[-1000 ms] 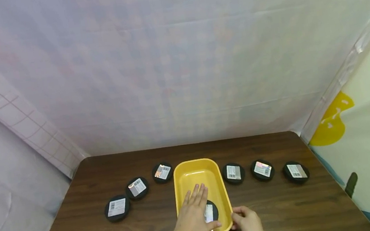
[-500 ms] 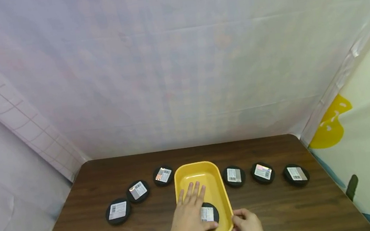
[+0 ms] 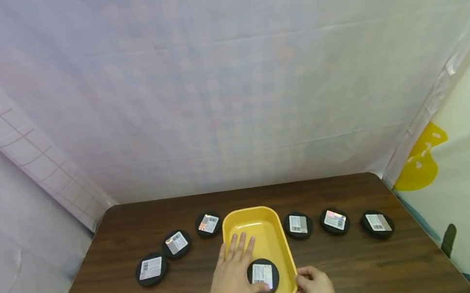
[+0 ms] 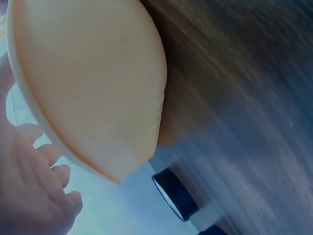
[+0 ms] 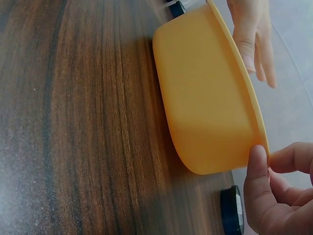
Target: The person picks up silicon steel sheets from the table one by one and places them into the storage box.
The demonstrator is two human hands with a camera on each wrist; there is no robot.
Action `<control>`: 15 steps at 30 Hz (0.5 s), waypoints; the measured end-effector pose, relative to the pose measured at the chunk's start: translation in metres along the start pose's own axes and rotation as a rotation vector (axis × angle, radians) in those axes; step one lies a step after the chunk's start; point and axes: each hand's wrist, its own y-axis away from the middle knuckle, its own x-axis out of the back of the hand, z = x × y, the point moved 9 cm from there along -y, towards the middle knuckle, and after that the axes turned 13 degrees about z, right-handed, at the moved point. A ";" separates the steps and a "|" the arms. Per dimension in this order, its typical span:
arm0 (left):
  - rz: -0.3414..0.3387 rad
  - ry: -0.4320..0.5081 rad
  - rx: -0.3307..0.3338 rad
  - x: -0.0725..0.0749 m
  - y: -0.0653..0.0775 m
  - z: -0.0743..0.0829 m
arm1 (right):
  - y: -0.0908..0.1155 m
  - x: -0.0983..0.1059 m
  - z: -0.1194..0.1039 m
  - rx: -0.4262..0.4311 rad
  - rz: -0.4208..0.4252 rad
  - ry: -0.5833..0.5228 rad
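A yellow rectangular tray (image 3: 251, 230) stands near the table's front edge in the head view. Inside its near end lies a flat black round disc (image 3: 261, 273) with a white barcode label. My left hand (image 3: 232, 276) is spread over the tray's left side, fingers straight, thumb over the disc's near right part; whether the thumb presses on it cannot be told. At the tray's near right rim, my right hand (image 3: 316, 285) pinches the edge. The right wrist view shows that thumb (image 5: 257, 169) on the outer wall. In the left wrist view the tray's side (image 4: 93, 83) hides part of the left hand.
Similar black discs lie left of the tray, at the far left (image 3: 151, 269), mid left (image 3: 176, 244) and near its corner (image 3: 208, 224). On the right are a near disc (image 3: 298, 225), a middle disc (image 3: 334, 220) and an outer disc (image 3: 377, 224). A pale curtain (image 3: 228, 93) hangs behind the brown table (image 3: 191, 288).
My left hand has shifted left, uncovering more of the disc in the tray, which now lies slightly further left. The right hand keeps its pinch on the rim. The head view has tilted slightly.
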 end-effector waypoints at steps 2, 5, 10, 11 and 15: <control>0.007 0.004 0.004 0.003 0.001 -0.001 | 0.000 0.000 0.001 -0.002 0.005 0.005; 0.006 -0.001 0.012 0.005 0.002 -0.004 | 0.000 0.000 0.001 0.001 0.011 0.010; 0.001 -0.019 0.022 0.008 0.003 -0.007 | 0.000 0.001 0.001 -0.004 0.008 0.006; -0.002 -0.017 0.027 0.009 0.003 -0.008 | -0.001 0.001 0.001 -0.006 0.006 0.007; -0.006 -0.019 0.046 0.010 0.003 -0.011 | -0.001 0.001 0.001 -0.014 0.001 0.010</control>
